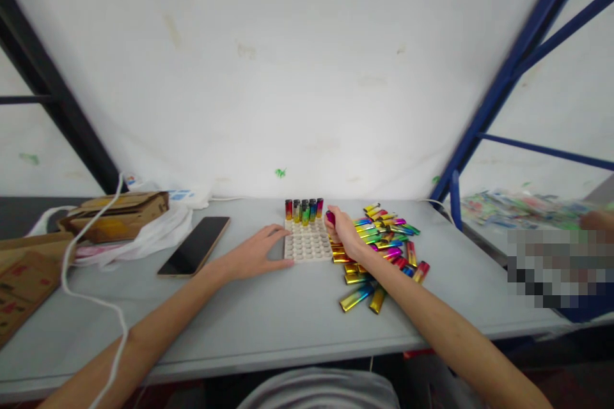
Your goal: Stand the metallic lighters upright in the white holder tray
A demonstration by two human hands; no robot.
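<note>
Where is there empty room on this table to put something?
The bare table front, nearer than the phone and tray, and right of the lighter pile. Crowded: boxes at left, and where the right hand holds a magenta lighter.

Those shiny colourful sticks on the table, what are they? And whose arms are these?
The camera sits on a person's head and looks down, so both arms belong to that person. The sticks are lighters, lying in a heap on a grey table. The right hand grips a pink lighter beside the far corner of a white tray full of little holes. A few lighters stand in a row at the tray's far end. The left hand lies flat at the tray's left edge. A dark phone and a cardboard box lie further left.
</note>
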